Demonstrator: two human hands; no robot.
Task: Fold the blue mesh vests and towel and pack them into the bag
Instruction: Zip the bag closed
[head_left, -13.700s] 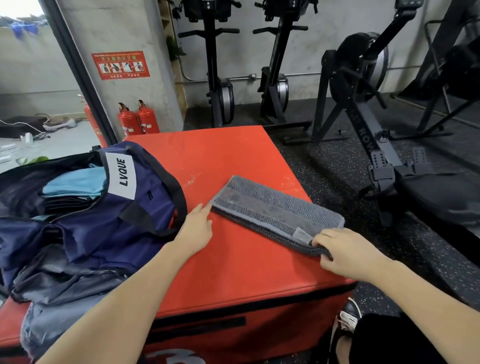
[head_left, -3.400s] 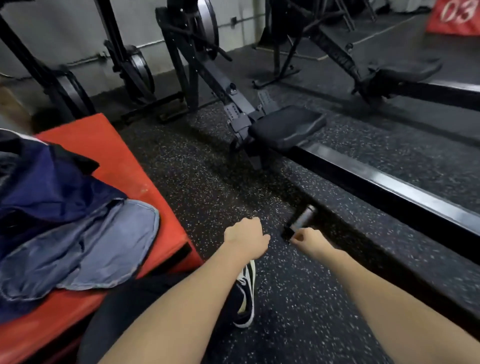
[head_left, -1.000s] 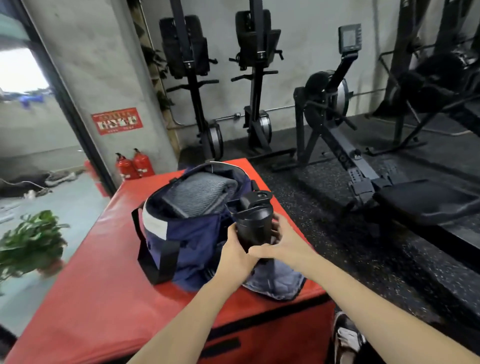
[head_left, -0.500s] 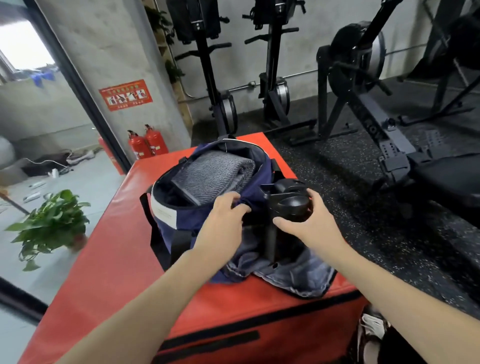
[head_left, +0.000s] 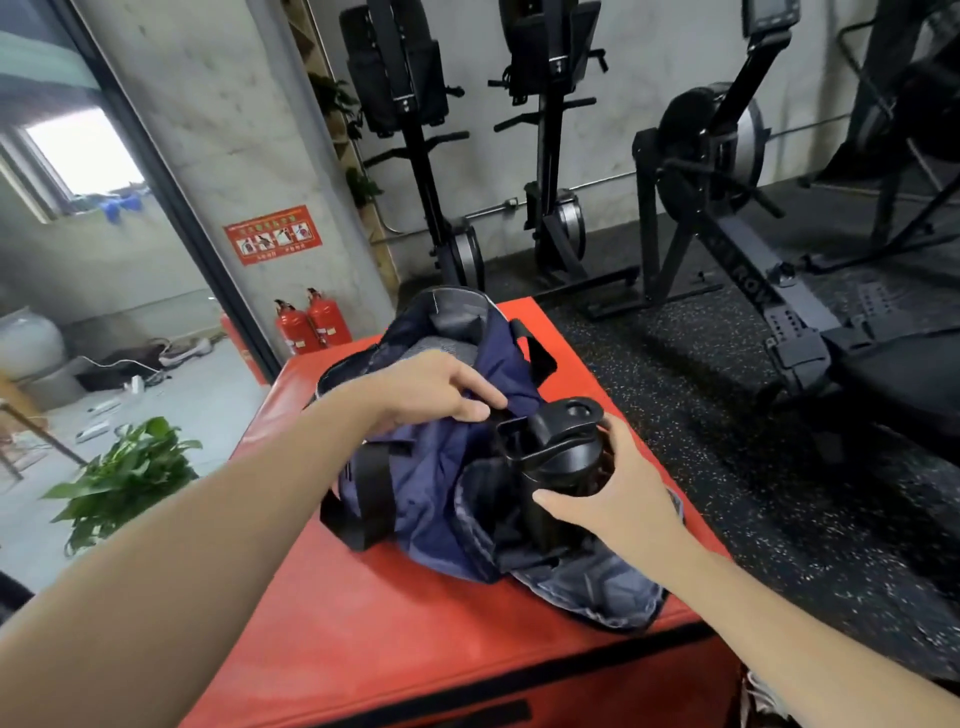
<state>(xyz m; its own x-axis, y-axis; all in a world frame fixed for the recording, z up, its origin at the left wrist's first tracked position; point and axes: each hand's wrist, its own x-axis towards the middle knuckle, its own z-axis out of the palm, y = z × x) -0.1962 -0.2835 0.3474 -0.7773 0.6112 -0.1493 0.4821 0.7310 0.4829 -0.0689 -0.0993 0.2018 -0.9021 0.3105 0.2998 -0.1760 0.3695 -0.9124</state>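
1. On the far right part of the red padded box (head_left: 415, 639) sits one navy bag (head_left: 441, 493), its mouth open toward the far edge.
2. One grey towel (head_left: 441, 345) shows inside the bag near its far end, mostly hidden by the left forearm. No vests can be made out.
3. One black bottle (head_left: 558, 467) stands upright in the bag's near right side, lid up, close to the box's right edge.
4. Left hand (head_left: 431, 389): thumb and fingers pinch the bag's navy fabric beside the bottle lid.
5. Right hand (head_left: 610, 499): fingers and thumb curled around the bottle body just under the lid, gripping it.
6. One black strap (head_left: 363, 499) loops down the bag's left side onto the box top.
7. Two red fire extinguishers (head_left: 311, 325) stand on the floor beyond the box's far left corner.
8. One potted plant (head_left: 124, 478) stands on the floor left of the box.
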